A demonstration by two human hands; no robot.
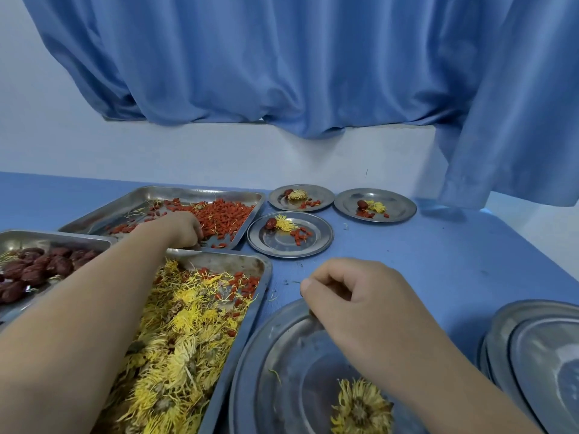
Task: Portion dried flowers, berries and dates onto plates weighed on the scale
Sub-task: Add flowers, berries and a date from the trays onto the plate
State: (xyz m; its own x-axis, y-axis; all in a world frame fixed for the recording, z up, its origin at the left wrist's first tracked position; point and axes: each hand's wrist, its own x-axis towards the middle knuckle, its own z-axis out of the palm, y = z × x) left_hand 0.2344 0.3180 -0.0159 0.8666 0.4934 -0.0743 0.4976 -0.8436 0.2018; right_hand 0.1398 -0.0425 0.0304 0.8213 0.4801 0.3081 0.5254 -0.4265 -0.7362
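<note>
Blue table (407,261), left hand (178,228) buried among berries (225,216), right hand (360,302) curled over plate (275,355), neither grip readable

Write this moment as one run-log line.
left hand: fingers down in berries, far tray | right hand: curled at near plate rim, grip unclear | near plate: one flower | behind: three filled plates
</note>
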